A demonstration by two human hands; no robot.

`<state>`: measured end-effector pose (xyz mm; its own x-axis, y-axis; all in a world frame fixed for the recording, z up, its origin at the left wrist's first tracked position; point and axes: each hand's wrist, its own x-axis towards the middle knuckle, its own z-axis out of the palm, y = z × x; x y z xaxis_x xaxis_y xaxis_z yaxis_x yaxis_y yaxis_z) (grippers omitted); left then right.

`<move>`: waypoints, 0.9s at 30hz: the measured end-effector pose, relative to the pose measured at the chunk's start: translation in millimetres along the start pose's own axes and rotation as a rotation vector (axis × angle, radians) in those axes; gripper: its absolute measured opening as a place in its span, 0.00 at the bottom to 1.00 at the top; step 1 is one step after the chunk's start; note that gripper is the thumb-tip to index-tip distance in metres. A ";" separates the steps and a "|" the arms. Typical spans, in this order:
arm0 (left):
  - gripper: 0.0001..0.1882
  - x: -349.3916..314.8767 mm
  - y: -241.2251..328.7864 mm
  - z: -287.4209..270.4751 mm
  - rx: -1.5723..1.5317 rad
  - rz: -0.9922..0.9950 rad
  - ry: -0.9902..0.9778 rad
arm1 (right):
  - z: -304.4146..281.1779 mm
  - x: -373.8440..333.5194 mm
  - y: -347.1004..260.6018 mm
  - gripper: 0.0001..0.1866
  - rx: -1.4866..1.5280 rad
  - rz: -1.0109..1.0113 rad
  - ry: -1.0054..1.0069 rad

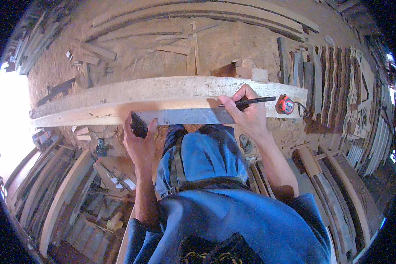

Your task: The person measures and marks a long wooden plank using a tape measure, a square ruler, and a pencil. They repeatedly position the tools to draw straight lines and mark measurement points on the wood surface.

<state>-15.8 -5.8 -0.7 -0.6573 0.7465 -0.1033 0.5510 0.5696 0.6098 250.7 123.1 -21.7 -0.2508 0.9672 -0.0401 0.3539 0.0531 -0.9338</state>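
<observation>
Wearing a blue shirt (233, 220) nearest the camera, and standing at the near side of a long pale board (171, 88). Reaching to the board's near edge with the left hand (137, 141), on a forearm coming almost straight up, with thumb and fingertips pointed away from the body. Gripping a dark block (139, 126) at that edge, with fingers on its left and thumb on its right, spread about as wide as the block. Reaching over the board with the right hand (249, 112), farther right along it, on a forearm slanting up and leftward, with fingers curled. Pinching a black pen (263, 100) there in a narrow grip. Pointing one end of the pen leftward along the board and the other toward the board's right end, roughly in line with the board's own left-to-right long axis. Showing a red and black tape measure (286, 104) on the board's right end, just beyond the pen, and loose wood offcuts (174, 49) past the board's far side.
</observation>
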 end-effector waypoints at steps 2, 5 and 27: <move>0.37 -0.5 -0.5 0.2 0.004 -0.002 0.008 | 2.3 -1.3 2.4 0.20 -0.002 0.075 0.002; 0.37 -1.6 -1.2 -0.4 -0.013 0.026 0.015 | 5.0 -2.4 5.1 0.22 -0.078 0.026 0.034; 0.37 0.0 -6.0 1.8 -0.026 0.029 0.015 | 8.4 1.1 4.6 0.20 -0.184 -0.057 0.081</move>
<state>-18.1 -8.6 -5.8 -0.6494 0.7568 -0.0735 0.5565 0.5389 0.6324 244.5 122.3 -29.0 -0.2046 0.9778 0.0462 0.5020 0.1453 -0.8525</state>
